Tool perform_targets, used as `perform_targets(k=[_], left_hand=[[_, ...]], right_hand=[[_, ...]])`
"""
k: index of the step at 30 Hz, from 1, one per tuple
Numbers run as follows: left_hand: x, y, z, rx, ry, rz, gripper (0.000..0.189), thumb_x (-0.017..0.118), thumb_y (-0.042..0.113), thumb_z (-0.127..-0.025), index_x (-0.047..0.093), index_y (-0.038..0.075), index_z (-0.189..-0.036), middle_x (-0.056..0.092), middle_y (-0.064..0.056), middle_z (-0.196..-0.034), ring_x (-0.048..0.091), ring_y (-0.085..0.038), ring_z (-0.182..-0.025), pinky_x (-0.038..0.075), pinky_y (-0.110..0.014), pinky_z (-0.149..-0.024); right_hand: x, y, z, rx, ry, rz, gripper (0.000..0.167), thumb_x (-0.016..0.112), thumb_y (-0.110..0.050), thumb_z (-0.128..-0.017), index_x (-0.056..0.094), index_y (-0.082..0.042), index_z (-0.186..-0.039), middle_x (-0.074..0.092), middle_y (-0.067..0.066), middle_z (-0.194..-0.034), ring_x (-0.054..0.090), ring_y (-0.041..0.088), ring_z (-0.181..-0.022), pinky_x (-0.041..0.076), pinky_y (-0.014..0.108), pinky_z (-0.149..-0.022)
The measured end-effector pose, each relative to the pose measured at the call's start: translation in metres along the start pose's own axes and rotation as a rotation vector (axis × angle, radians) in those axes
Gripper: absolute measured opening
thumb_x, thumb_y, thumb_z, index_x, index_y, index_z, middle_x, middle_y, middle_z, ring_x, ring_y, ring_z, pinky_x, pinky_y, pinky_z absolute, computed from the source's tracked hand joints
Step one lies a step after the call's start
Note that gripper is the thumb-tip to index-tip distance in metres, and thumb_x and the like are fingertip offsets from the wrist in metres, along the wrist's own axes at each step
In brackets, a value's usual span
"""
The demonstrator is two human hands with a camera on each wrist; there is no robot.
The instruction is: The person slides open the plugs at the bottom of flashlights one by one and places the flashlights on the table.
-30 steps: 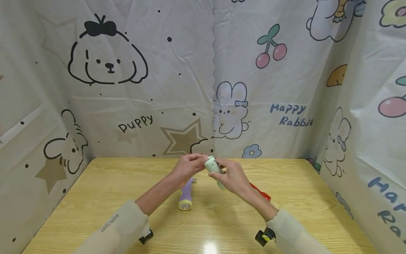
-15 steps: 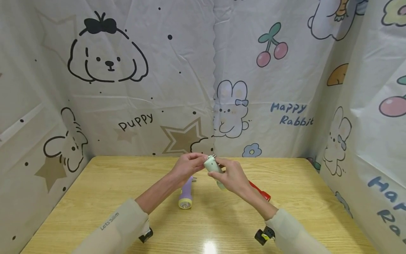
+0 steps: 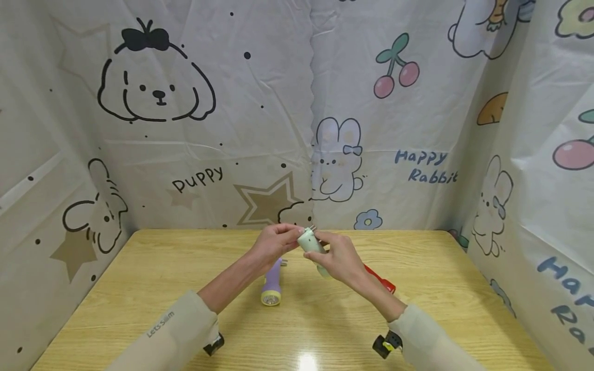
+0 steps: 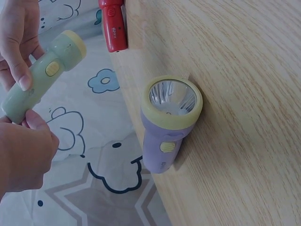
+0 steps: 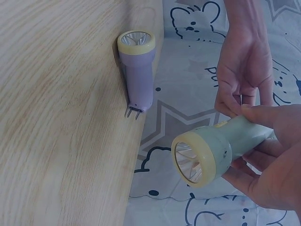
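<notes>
A pale green flashlight (image 3: pixel 308 239) with a cream lens ring is held up over the far part of the table. My right hand (image 3: pixel 343 257) grips its body, thumb on the near side. At the tail end, where metal prongs (image 3: pixel 312 228) stick out, the thumb and fingers of my left hand (image 3: pixel 274 245) pinch the flashlight. In the left wrist view, the yellow switch (image 4: pixel 52 68) shows on the green body. The right wrist view shows its clear lens (image 5: pixel 188 162), unlit.
A purple flashlight (image 3: pixel 272 283) lies below my left hand, lens toward me, its prongs (image 5: pixel 133 112) out. To the right, partly behind my right forearm, lies a red flashlight (image 3: pixel 381 281). The wooden table (image 3: pixel 162 288) ends at a printed cloth (image 3: pixel 260 129) at the back and sides.
</notes>
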State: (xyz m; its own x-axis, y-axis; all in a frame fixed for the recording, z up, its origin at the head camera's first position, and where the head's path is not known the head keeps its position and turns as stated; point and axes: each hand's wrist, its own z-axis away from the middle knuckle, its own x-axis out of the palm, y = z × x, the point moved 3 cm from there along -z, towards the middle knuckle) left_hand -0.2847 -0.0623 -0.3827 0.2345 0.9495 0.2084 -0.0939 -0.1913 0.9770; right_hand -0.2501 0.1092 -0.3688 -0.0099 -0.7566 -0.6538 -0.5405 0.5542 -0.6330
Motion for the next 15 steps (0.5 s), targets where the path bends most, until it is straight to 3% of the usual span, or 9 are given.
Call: perform_targets(k=[15], left_hand=[[-0.0009, 0.0033, 0.0010, -0.002, 0.002, -0.042, 0.022, 0.063, 0.008, -0.099, 0.065, -0.009, -0.112, 0.063, -0.017, -0.115, 0.065, -0.025, -0.106, 0.053, -0.031, -0.094]], right_hand=[[0.0003, -0.0020, -0.0012, 0.006, 0.007, 0.018, 0.028, 0.080, -0.015, -0.086, 0.071, -0.004, -0.110, 0.071, 0.007, -0.095, 0.067, 0.015, -0.073, 0.055, 0.024, -0.059]])
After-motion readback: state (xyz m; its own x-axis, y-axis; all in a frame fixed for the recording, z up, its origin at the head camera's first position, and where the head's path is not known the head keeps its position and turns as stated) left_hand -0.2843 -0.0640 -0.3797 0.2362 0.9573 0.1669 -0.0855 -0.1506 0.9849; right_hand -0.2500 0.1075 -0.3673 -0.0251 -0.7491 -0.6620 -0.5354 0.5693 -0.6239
